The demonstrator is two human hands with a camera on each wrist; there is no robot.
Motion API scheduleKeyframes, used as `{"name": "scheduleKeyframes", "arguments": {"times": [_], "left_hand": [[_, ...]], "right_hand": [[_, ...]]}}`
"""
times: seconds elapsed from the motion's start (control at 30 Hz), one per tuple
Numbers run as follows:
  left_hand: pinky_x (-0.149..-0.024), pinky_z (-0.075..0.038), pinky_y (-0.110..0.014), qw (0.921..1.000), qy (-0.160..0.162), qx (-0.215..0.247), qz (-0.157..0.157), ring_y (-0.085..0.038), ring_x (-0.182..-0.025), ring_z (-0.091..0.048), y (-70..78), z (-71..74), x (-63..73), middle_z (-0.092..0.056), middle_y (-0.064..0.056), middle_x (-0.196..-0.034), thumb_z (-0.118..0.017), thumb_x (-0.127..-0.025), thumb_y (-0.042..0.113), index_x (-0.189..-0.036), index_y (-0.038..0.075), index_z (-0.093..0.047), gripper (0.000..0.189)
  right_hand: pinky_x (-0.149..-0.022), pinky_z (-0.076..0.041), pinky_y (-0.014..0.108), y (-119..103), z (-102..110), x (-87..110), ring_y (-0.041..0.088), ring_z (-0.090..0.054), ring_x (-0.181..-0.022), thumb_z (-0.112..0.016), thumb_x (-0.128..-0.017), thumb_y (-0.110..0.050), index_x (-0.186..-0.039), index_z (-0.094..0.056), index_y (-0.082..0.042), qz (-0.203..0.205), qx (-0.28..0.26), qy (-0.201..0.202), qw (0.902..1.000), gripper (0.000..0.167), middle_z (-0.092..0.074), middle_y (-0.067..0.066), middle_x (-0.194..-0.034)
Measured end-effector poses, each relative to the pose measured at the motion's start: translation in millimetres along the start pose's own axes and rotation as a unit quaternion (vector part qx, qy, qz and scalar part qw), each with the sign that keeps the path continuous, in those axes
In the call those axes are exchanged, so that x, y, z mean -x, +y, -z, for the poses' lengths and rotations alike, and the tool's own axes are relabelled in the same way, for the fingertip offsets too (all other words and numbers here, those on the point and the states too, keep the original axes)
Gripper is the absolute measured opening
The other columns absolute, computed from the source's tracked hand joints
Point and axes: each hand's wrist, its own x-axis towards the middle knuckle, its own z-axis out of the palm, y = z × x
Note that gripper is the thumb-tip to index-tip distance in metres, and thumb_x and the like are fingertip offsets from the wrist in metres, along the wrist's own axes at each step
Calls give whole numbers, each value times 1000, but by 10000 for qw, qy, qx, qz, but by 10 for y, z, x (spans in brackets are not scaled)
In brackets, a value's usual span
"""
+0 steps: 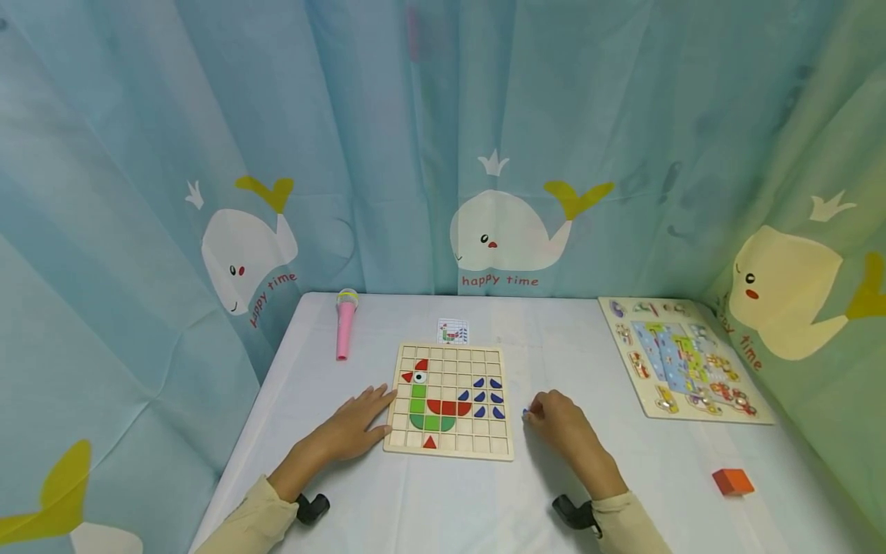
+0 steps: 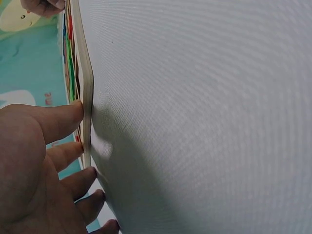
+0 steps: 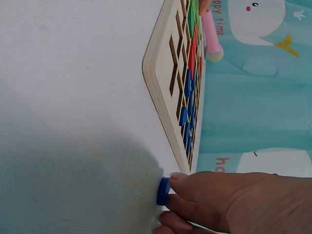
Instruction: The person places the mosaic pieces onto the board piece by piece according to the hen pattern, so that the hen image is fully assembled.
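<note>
A wooden grid board lies mid-table, with red, green, white and blue pieces forming a bird in its cells. Several blue pieces fill cells at its right side. Straight fingers of my left hand touch the board's left edge; the left wrist view shows the thumb against the rim. To the right of the board, my right hand pinches a small blue piece between thumb and fingers, close over the tabletop.
Behind the board lies a small picture card showing a similar bird pattern. A pink toy microphone lies at the back left. At the right are a picture peg puzzle and an orange block. Curtains hang behind the table.
</note>
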Motion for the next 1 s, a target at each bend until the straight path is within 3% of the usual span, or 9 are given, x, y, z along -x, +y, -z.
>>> {"name": "scheduleKeyframes", "arguments": {"times": [0.33, 0.67, 1.0], "left_hand": [[-128, -24, -61, 10000, -7, -4, -25, -37, -160, -26, -13, 3, -10, -36, -13, -170, -63, -107, 32, -164, 16, -41, 63], [-128, -24, -61, 10000, -3, 34, -39, -38, -160, -27, -8, -3, -11, -36, -13, -170, -64, -106, 30, -163, 15, -42, 63], [-129, -24, -60, 10000, -4, 16, -15, -38, -160, -27, -4, -4, -10, -36, -13, -170, -64, -106, 30, -163, 15, -42, 63]], "right_hand": [[-70, -57, 40, 11, -97, -31, 19, -62, -75, -81, -90, -5, -91, -73, 1, 228, 160, 381, 9989, 10, -65, 7, -83], [-76, -55, 39, -217, -153, 50, 19, -59, -84, -81, -91, -6, -90, -72, -3, 340, -490, 287, 9978, 10, -63, 4, -87], [-67, -45, 27, -372, -310, 220, 13, -50, -78, -83, -90, -7, -89, -70, -6, 447, -799, 161, 9957, 13, -58, 0, -84]]}}
